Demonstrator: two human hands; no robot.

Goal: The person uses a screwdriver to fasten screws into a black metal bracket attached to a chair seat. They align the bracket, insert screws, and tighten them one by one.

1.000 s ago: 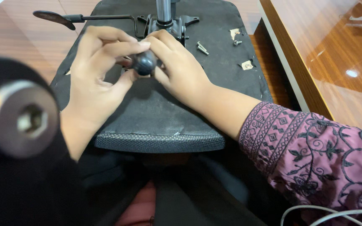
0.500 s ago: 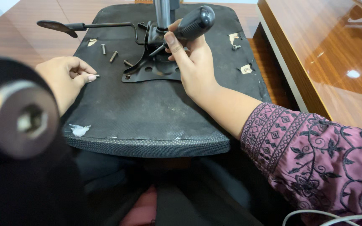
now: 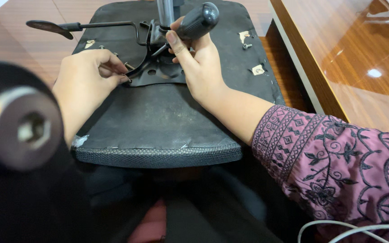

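**Bolt held at the plate edge while the screwdriver is kept raised**

An upturned chair seat [image 3: 158,121] is laid underside-up, its near edge towards the wearer. A black metal mounting plate [image 3: 160,72] is seated at the middle of the far half of the seat, with a steel column [image 3: 165,13] rising from it and a lever [image 3: 64,27] reaching out towards the far left corner.

The left hand [image 3: 86,81] is rested on the seat at the plate's near left corner, its fingertips pinched together on a small bolt [image 3: 129,67], apparently so that the bolt is kept against a hole there. The right hand [image 3: 199,67] is clamped around the black handle of a screwdriver [image 3: 196,20], which is held tilted above the plate, its tip hidden behind the fingers; the tool seems to be kept clear while the bolt is placed. A loose screw [image 3: 247,45] is left near the far right corner of the seat.

Compared with half a second earlier, the left hand is found nearer the plate instead of at the seat's left edge, while the screwdriver is kept in much the same raised position. The loose bolts seen beside the plate then are now covered by the hand.
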